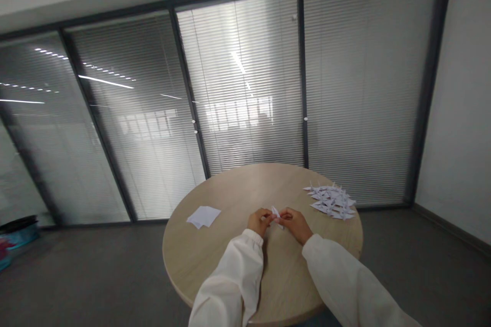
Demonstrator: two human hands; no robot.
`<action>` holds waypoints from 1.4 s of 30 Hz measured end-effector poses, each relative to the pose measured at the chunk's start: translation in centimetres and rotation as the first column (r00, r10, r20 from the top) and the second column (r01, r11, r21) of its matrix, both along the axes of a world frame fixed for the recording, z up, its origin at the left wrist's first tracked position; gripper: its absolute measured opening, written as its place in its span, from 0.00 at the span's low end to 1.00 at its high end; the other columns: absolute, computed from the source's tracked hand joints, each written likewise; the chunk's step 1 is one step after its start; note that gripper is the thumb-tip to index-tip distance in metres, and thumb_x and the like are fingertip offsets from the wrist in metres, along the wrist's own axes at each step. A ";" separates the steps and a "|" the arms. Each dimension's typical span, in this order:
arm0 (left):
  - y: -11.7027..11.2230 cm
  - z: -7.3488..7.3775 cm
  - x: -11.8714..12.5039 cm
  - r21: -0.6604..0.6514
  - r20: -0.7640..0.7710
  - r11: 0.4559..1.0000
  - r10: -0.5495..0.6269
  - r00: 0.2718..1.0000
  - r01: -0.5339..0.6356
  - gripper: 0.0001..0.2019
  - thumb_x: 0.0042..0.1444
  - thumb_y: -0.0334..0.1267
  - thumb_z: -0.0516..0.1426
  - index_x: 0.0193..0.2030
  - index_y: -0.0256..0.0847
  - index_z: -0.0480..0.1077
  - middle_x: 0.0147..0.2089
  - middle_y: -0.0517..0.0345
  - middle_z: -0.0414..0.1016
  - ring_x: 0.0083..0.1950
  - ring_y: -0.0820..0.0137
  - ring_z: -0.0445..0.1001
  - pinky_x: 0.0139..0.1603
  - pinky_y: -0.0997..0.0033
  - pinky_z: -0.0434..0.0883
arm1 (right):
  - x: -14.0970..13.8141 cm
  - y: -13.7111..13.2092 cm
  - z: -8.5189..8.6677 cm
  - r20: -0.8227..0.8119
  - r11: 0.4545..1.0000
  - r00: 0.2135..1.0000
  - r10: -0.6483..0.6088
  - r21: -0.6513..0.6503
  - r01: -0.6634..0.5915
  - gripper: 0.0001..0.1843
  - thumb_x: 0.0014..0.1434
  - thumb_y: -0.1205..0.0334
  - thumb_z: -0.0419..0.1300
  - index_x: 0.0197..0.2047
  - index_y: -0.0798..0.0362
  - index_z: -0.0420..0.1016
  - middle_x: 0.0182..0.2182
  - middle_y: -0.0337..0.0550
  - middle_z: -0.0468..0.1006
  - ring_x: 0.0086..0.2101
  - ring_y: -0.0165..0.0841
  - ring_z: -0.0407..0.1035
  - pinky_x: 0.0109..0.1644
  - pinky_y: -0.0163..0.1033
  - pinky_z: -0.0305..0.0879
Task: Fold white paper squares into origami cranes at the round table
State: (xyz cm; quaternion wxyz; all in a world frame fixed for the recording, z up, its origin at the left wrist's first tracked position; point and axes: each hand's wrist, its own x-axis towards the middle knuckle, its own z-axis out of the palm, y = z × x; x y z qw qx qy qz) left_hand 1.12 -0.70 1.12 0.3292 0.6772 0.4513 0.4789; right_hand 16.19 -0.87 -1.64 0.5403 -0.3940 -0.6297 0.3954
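Over the middle of a round wooden table [226, 260], a small folded piece of white paper [275, 211] is pinched between both hands. My left hand [261, 219] closes on its left side with thumb and fingers. From the right, my right hand [294, 224] grips it too, and the fingertips of both hands almost meet. Fingers cover much of the paper, so its folds are hard to make out. At the table's right lies a pile of folded white paper shapes with pointed tips [333, 201]. Flat white paper sheets [204, 216] lie at the left.
Glass partition panels with blinds [245, 87] stand behind the table, set in dark frames. A white wall [456, 112] is on the right. A blue container with a dark rim [23, 232] sits on the grey floor at far left.
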 end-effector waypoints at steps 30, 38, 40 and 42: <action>-0.3 0.5 0.1 0.067 -0.045 0.998 0.013 0.999 -0.010 0.10 0.38 0.42 0.60 0.25 0.37 0.72 0.24 0.60 0.71 0.29 0.73 0.68 0.27 0.79 0.62 | 0.1 -0.2 -0.1 -0.044 0.986 0.988 0.150 -0.068 -0.153 0.19 0.38 0.49 0.64 0.27 0.57 0.72 0.23 0.41 0.75 0.25 0.32 0.67 0.29 0.33 0.60; 0.2 0.0 0.2 -0.035 0.086 0.999 -0.013 0.996 0.016 0.15 0.38 0.46 0.60 0.28 0.34 0.72 0.23 0.56 0.73 0.24 0.74 0.68 0.27 0.77 0.65 | 0.1 -0.5 0.2 0.052 0.984 0.983 0.177 -0.016 -0.177 0.18 0.42 0.49 0.62 0.25 0.58 0.74 0.21 0.38 0.73 0.24 0.30 0.66 0.29 0.32 0.59; 0.4 -0.1 0.1 -0.030 0.090 0.999 -0.015 0.996 0.018 0.16 0.37 0.46 0.61 0.28 0.34 0.73 0.24 0.56 0.73 0.24 0.74 0.69 0.27 0.77 0.65 | 0.2 -0.6 0.4 0.068 0.986 0.983 0.169 -0.004 -0.169 0.17 0.43 0.49 0.61 0.26 0.58 0.75 0.22 0.38 0.73 0.25 0.30 0.66 0.30 0.32 0.59; 0.5 -0.2 0.1 -0.020 0.091 0.999 -0.028 0.995 0.030 0.16 0.37 0.46 0.61 0.29 0.33 0.73 0.24 0.55 0.74 0.25 0.74 0.69 0.27 0.77 0.65 | 0.2 -0.7 0.5 0.083 0.986 0.983 0.164 0.009 -0.165 0.18 0.45 0.49 0.59 0.26 0.57 0.75 0.22 0.39 0.74 0.25 0.31 0.66 0.30 0.32 0.59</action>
